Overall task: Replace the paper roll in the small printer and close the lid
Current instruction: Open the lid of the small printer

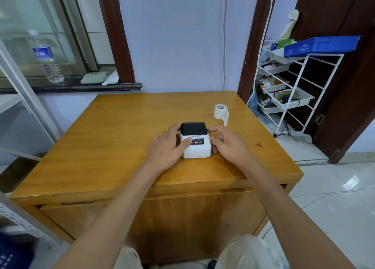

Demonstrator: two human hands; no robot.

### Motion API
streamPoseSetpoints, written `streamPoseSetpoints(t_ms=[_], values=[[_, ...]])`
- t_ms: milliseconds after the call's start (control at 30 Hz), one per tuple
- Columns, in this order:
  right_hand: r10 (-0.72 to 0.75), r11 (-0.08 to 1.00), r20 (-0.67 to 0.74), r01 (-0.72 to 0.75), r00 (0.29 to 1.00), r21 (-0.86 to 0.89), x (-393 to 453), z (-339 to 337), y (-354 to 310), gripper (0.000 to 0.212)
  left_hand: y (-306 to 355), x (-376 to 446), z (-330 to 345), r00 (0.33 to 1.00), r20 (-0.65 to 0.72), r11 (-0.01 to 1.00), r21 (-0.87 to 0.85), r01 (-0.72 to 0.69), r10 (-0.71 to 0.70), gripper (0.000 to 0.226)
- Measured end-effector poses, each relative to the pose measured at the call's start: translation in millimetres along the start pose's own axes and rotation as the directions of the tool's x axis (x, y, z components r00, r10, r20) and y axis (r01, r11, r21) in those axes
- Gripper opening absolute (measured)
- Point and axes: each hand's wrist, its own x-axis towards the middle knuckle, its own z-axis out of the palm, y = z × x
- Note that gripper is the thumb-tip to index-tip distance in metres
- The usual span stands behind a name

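A small white printer point(197, 149) with a black lid point(193, 128) sits in the middle of the wooden table point(121, 137); the lid is down. My left hand point(169, 147) clasps the printer's left side, thumb lying on its front panel. My right hand point(228, 144) touches its right side, fingers curled against the casing. A white paper roll point(220, 111) stands on end to the back right of the printer, with a short tail of paper hanging loose; neither hand touches it.
A white wire rack point(292, 90) with trays and a blue basket point(320, 45) stands right of the table. A water bottle point(45, 58) stands on the windowsill at the left. Metal shelving point(18, 218) is at the near left.
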Motion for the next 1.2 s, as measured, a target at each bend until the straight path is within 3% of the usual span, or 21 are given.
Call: streamPoseSetpoints(t_ms=[300, 500, 833, 1200], values=[[-0.034, 0.991, 0.028, 0.038, 0.999, -0.129, -3.7, -1.0, -6.6, 0.026, -3.4, -0.1, -1.3, 1.000, 0.024, 0.999, -0.044, -0.001, 0.002, 0.065], [-0.157, 0.923, 0.041, 0.161, 0.987, -0.349, -6.4, 4.0, -1.8, 0.027, -1.0, -1.7, -2.6, 0.999, 0.039, 0.999, -0.038, -0.005, 0.006, 0.065], [-0.128, 0.974, 0.138, 0.150, 0.982, -0.169, -4.5, 0.8, -1.8, 0.024, -4.1, 0.1, -1.4, 0.998, 0.066, 0.999, -0.040, -0.015, 0.017, 0.071], [-0.147, 0.962, 0.157, 0.178, 0.977, -0.208, 0.3, 5.4, 5.6, 0.027, -1.7, 1.3, -2.3, 0.998, 0.066, 0.999, -0.050, 0.004, -0.001, 0.064]])
